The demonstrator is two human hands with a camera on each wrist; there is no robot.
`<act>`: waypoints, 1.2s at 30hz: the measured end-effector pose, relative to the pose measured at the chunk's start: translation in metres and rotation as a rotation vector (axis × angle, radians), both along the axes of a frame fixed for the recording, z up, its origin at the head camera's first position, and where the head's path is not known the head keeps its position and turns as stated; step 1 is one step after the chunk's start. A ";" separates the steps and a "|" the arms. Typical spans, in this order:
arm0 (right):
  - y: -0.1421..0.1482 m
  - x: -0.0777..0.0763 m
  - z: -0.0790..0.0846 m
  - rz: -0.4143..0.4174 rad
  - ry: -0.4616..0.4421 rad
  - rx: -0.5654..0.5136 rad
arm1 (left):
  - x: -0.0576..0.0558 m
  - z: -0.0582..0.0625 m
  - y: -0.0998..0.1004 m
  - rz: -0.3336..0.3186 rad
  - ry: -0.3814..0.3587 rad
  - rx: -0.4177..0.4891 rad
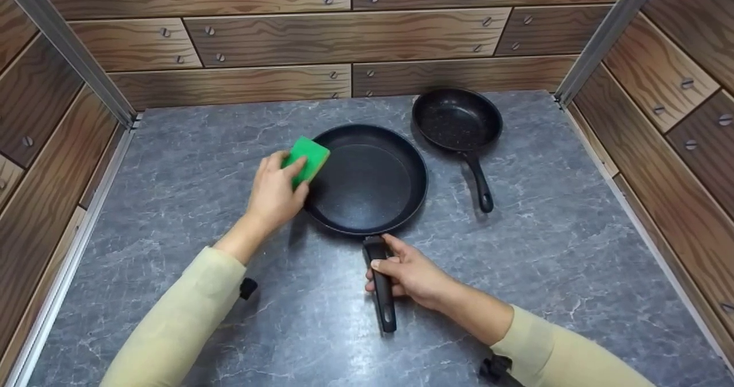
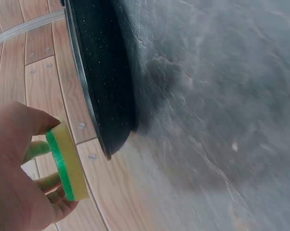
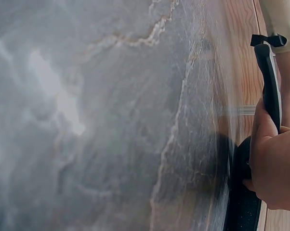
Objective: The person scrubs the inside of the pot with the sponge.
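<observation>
In the head view my left hand (image 1: 276,187) grips a sponge (image 1: 310,157) with a green face and a yellow body, over the left rim of a large black frying pan (image 1: 367,186). The left wrist view shows the sponge (image 2: 68,161) between thumb and fingers, apart from the pan's outer wall (image 2: 104,82). My right hand (image 1: 416,275) holds the pan's black handle (image 1: 383,295) near the pan end, thumb on top and fingers passing beneath. The same handle (image 3: 269,84) shows in the right wrist view, partly hidden by the right hand (image 3: 275,166).
A smaller black speckled frying pan (image 1: 457,117) stands at the back right, its handle (image 1: 481,186) pointing toward me. Wood-patterned walls (image 1: 344,37) with metal corner posts enclose the grey marbled tabletop (image 1: 189,175) at the back and both sides.
</observation>
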State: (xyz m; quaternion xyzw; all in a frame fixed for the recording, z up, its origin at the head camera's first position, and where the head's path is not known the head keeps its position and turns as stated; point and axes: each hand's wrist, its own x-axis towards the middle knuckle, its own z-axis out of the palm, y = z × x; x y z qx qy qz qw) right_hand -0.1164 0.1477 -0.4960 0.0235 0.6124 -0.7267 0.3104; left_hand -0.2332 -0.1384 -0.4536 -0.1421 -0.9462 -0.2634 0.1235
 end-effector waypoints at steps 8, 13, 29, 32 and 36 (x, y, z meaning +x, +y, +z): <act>0.000 0.000 -0.001 -0.007 -0.004 -0.001 | 0.017 -0.011 -0.031 0.064 0.049 0.042; 0.000 0.001 0.000 -0.007 -0.014 0.000 | 0.025 -0.022 -0.050 0.113 0.038 0.044; 0.000 0.000 0.000 -0.011 -0.007 -0.004 | 0.045 -0.049 -0.095 0.221 -0.128 0.004; 0.000 0.000 -0.001 -0.010 -0.007 -0.003 | 0.047 -0.051 -0.100 0.229 -0.141 0.008; 0.000 -0.001 -0.002 -0.011 -0.007 -0.006 | 0.049 -0.053 -0.104 0.237 -0.153 0.009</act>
